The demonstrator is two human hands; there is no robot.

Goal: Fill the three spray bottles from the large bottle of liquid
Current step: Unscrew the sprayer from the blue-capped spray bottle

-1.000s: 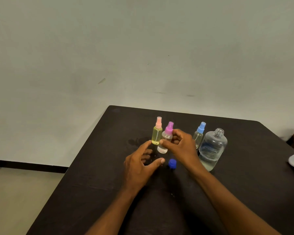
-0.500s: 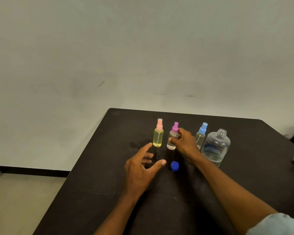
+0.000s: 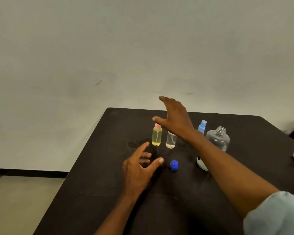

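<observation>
Head view, angled down, table (image 3: pixel 95 192) near.

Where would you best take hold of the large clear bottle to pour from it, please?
Take the large bottle around its wide round body, below the shoulder, coming from its right side. It stands upright with its threaded neck uncapped, so keep the grip level. The right forearm crosses its front, and the blue-topped spray bottle crowds its left.
</observation>
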